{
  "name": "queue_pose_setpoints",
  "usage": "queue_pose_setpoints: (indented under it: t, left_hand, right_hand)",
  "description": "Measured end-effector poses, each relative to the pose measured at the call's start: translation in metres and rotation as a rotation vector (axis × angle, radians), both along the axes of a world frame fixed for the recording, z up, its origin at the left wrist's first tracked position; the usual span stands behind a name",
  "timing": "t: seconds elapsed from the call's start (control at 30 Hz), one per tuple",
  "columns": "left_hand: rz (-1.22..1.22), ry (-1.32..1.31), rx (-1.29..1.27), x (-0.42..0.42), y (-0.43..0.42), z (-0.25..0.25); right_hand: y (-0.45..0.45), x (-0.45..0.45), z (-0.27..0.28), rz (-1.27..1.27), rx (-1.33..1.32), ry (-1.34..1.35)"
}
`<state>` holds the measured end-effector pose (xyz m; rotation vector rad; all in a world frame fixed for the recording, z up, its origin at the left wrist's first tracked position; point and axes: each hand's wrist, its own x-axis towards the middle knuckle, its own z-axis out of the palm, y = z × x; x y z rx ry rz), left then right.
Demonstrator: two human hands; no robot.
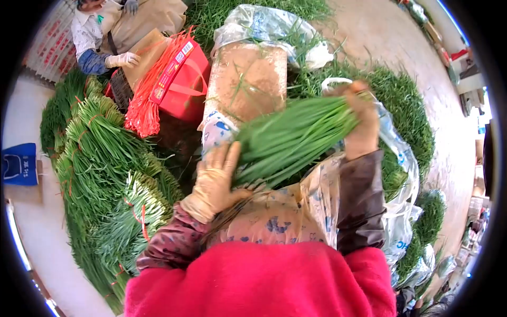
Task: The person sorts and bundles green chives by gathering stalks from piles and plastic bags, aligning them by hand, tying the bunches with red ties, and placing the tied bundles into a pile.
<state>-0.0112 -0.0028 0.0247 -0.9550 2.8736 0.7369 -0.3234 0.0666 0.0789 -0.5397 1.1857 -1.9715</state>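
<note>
A bunch of long green stalks [301, 134] lies across the space above my lap, slightly blurred. My right hand [362, 119] is wrapped round its right end. At the leafy left end my gloved left hand [215, 182] rests against the bunch, fingers spread and thumb apart. Beneath the bunch is a patterned apron [274, 216] over my lap. A dirty board [245, 79] with loose green bits on it lies just beyond the stalks.
Tied green bundles [100, 142] are piled at the left. A red box [185, 84] holds red ties [145, 108]. Another person's gloved hand [122, 59] is at the upper left. Plastic bags [398, 222] and loose greens [404, 100] lie at the right.
</note>
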Motion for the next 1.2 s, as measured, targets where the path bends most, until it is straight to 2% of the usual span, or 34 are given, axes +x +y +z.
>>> queue_pose_setpoints:
  t: [0.07,0.13,0.2,0.27,0.33,0.37,0.4,0.43,0.47,0.53,0.6,0.63,0.7,0.73,0.77,0.8,0.87,0.9,0.93,0.97,1.0,1.03,1.07,1.13,1.2]
  left_hand:
    - [0.113,-0.242,-0.044,0.012,-0.01,-0.01]
    - [0.141,-0.335,-0.028,0.026,-0.021,-0.015]
    - [0.138,-0.401,-0.015,0.026,-0.031,-0.008]
    - [0.132,-0.326,-0.014,0.017,-0.044,0.013]
    - [0.122,-0.296,0.015,0.016,-0.054,0.022]
    - [0.075,0.039,0.131,0.012,-0.066,0.024]
    - [0.025,0.375,0.245,0.006,-0.079,0.027]
    - [0.011,0.543,0.366,-0.008,-0.084,0.035]
    - [0.0,0.711,0.487,-0.028,-0.084,0.048]
    - [-0.089,0.826,0.41,-0.067,-0.082,0.075]
    - [-0.156,1.001,0.339,-0.106,-0.075,0.081]
    - [-0.155,1.0,0.334,-0.122,-0.066,0.08]
    - [-0.151,1.371,0.579,-0.146,-0.054,0.074]
    - [-0.152,1.369,0.581,-0.146,-0.054,0.067]
    - [-0.108,1.359,0.557,-0.145,-0.055,0.059]
    - [-0.065,1.346,0.533,-0.142,-0.055,0.05]
    - [0.02,1.32,0.477,-0.135,-0.059,0.035]
    - [0.059,1.311,0.436,-0.132,-0.062,0.035]
    - [0.076,1.308,0.405,-0.129,-0.063,0.036]
    - [0.093,1.304,0.373,-0.125,-0.064,0.038]
    - [0.146,1.415,0.774,-0.117,-0.055,0.042]
    - [0.135,1.463,1.045,-0.111,-0.051,0.047]
    - [0.15,1.505,1.317,-0.105,-0.046,0.052]
    - [0.157,1.449,1.475,-0.098,-0.048,0.037]
    - [0.197,1.457,1.534,-0.09,-0.05,0.014]
  right_hand:
    - [0.0,-0.026,0.042,0.082,-0.343,-0.015]
    - [-0.013,-0.05,0.071,0.009,-0.475,0.049]
    - [-0.025,-0.076,0.082,-0.114,-0.074,0.368]
    - [-0.039,-0.074,0.09,-0.097,-0.103,0.464]
    - [-0.046,-0.058,0.101,-0.081,0.015,0.615]
    - [-0.049,-0.039,0.111,-0.089,0.022,0.613]
    - [-0.054,-0.02,0.122,-0.051,0.233,0.765]
    - [-0.06,-0.004,0.128,-0.008,0.444,0.913]
    - [-0.065,0.006,0.124,-0.011,0.44,0.915]
    - [-0.078,0.026,0.109,0.069,0.185,0.853]
    - [-0.087,0.045,0.101,0.048,0.235,0.934]
    - [-0.09,0.053,0.1,0.021,0.297,1.019]
    - [-0.088,0.07,0.104,0.01,0.215,0.996]
    - [-0.087,0.078,0.107,-0.001,0.14,0.97]
    - [-0.087,0.083,0.109,0.081,0.139,0.766]
    - [-0.088,0.091,0.115,0.075,0.145,0.762]
    - [-0.089,0.103,0.128,0.276,0.342,0.523]
    - [-0.092,0.093,0.118,0.33,0.372,0.781]
    - [-0.098,0.085,0.102,0.327,0.357,0.786]
    - [-0.105,0.078,0.085,0.387,0.205,0.817]
    - [-0.108,0.08,0.087,0.448,0.054,0.845]
    - [-0.107,0.077,0.092,0.525,0.175,0.856]
    - [-0.107,0.075,0.092,0.528,0.159,0.859]
    - [-0.107,0.064,0.085,0.345,0.364,1.06]
    - [-0.098,0.056,0.056,0.358,0.421,1.122]
